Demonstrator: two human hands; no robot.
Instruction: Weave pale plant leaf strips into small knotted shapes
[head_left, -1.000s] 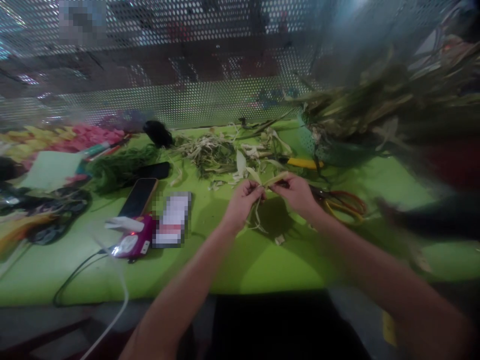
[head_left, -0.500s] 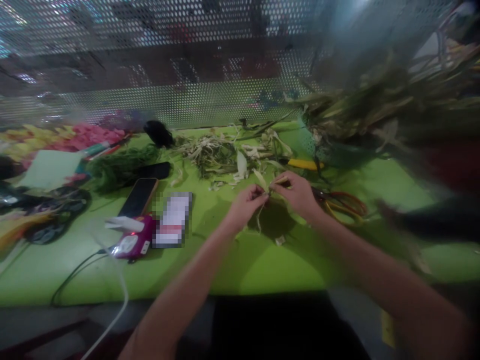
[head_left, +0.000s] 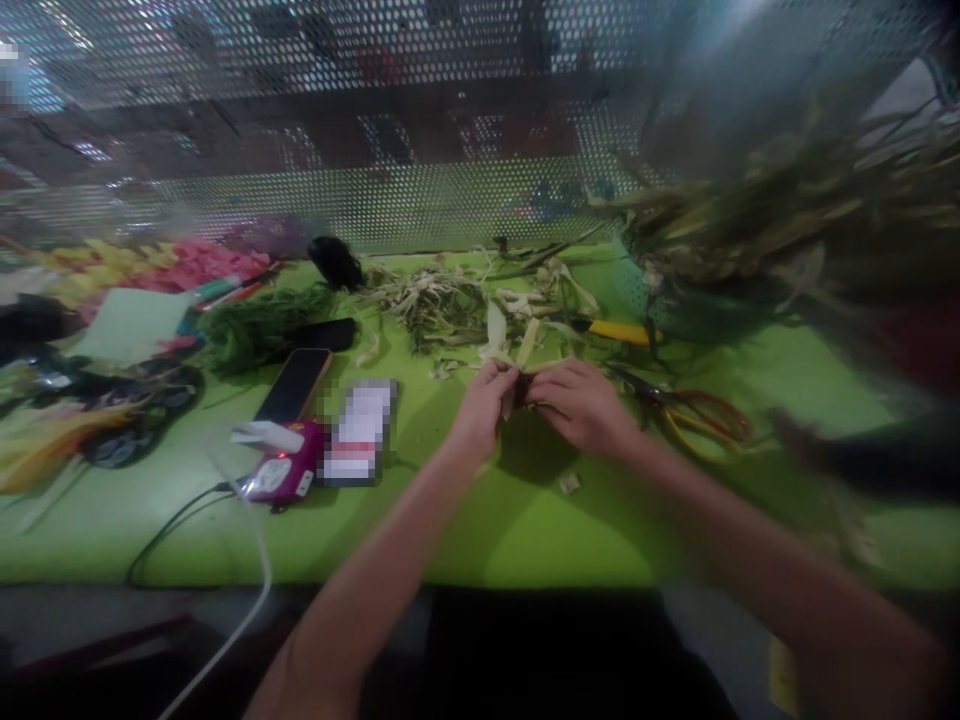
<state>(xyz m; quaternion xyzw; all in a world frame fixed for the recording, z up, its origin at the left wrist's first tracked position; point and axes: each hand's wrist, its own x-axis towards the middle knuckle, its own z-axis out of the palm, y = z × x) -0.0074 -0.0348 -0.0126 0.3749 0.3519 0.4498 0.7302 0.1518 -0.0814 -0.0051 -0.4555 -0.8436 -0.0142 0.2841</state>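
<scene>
Above the green tabletop (head_left: 480,545), my left hand (head_left: 482,405) and my right hand (head_left: 583,402) meet with fingers pinched close together. A pale dried leaf strip (head_left: 529,342) sticks up between them, gripped by both. Its lower part is hidden behind the fingers. A small pale scrap (head_left: 570,483) lies on the table below my right hand. Scissors (head_left: 701,420) with red and yellow handles rest to the right of that hand. Just beyond the hands is a pile of dry leaf scraps (head_left: 442,305), beside a yellow-handled tool (head_left: 619,331).
A teal basket (head_left: 636,278) heaped with dried leaves (head_left: 735,225) stands at the back right. Left are a dark phone (head_left: 295,385), a blurred-out phone (head_left: 360,435), a magenta device (head_left: 281,478) with cables, and green fibre (head_left: 251,330). A blurred dark sleeve (head_left: 885,450) reaches in at right.
My fingers have drawn closer around the leaf strip, and the right hand has turned so its back faces up. A thin strand that hung beneath the hands no longer shows. The view has shifted slightly.
</scene>
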